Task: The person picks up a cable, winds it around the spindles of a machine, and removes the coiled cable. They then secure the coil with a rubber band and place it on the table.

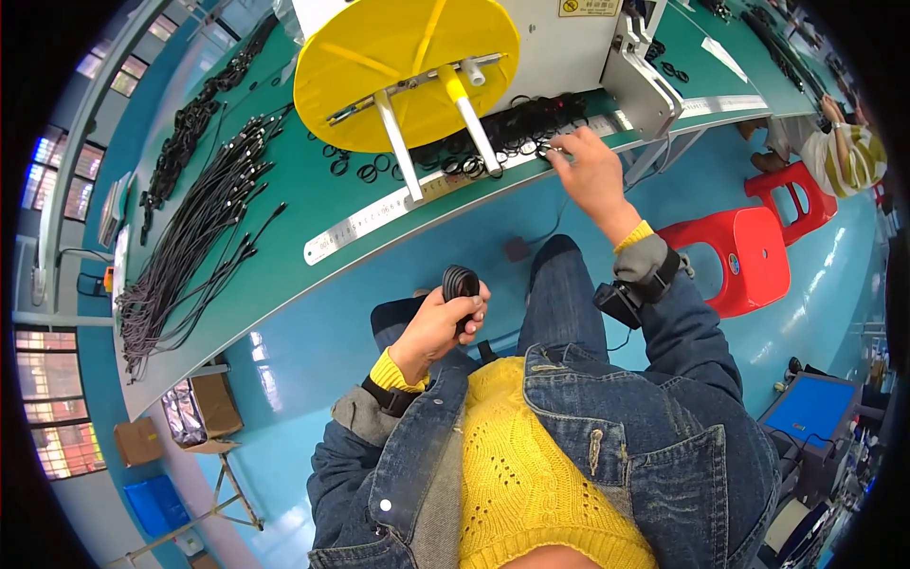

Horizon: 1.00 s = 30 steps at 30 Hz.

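My left hand is closed around a coiled black cable, held in front of my lap below the table edge. My right hand reaches to the edge of the green table. Its thumb and forefinger pinch a small black ring near a pile of black rings and cords. Above the pile stands a winding machine with a yellow disc and two metal rods. A long steel ruler lies along the table's front edge.
Bundled black cables cover the table's left part. A metal bracket rises right of my right hand. Red stools stand on the floor at right, near another person in a striped top. An open cardboard box sits lower left.
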Each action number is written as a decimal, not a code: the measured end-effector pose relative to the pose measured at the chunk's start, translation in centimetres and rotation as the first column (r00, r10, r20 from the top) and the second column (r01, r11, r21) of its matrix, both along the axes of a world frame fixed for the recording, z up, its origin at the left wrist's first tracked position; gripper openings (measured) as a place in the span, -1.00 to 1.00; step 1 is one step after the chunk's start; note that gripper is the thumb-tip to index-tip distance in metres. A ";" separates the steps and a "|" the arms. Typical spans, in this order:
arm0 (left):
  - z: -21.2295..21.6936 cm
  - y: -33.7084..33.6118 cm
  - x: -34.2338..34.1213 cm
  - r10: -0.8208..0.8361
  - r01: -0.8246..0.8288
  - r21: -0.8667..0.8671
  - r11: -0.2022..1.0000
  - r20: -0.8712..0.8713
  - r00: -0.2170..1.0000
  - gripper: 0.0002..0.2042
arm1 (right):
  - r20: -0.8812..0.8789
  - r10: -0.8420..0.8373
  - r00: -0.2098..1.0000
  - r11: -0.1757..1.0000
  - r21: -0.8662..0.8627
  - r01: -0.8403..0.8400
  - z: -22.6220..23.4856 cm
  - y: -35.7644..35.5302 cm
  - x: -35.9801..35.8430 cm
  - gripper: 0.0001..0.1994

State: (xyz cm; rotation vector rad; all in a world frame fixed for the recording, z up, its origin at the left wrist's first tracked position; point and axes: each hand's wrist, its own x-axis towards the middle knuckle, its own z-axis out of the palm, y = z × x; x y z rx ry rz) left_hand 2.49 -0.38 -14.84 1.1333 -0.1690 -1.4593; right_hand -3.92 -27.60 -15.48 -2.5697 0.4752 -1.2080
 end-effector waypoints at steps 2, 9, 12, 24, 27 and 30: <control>0.7 -1.1 0.0 -0.008 0.008 -0.005 1.000 0.022 1.000 -0.89 | -0.015 0.007 1.000 1.000 0.016 -0.007 -0.3 -0.7 0.8 -0.89; 2.9 -8.9 2.5 0.073 -0.010 -0.245 0.969 0.247 0.966 -0.90 | 0.022 0.057 0.998 0.757 0.651 -0.057 1.2 -2.9 2.4 -0.90; 3.3 -14.0 3.4 0.203 -0.108 -0.322 0.941 0.278 0.939 -0.90 | 0.215 0.097 0.972 0.528 0.817 -0.234 1.2 -4.3 2.6 -0.85; 1.6 -23.0 2.7 0.683 -0.639 -0.253 0.726 0.166 0.711 -0.95 | 0.240 0.180 0.954 0.528 0.794 -0.299 1.6 -5.2 3.0 -0.83; 1.7 -23.4 2.6 0.617 -0.542 -0.294 0.787 0.403 0.676 -0.92 | 0.289 -0.014 0.957 0.369 0.891 -0.263 1.1 -6.6 3.4 -0.82; -0.1 -24.8 3.7 0.616 -0.571 -0.285 0.770 0.563 0.550 -0.92 | 0.318 -0.172 0.932 0.400 0.887 -0.228 1.1 -7.0 3.7 -0.82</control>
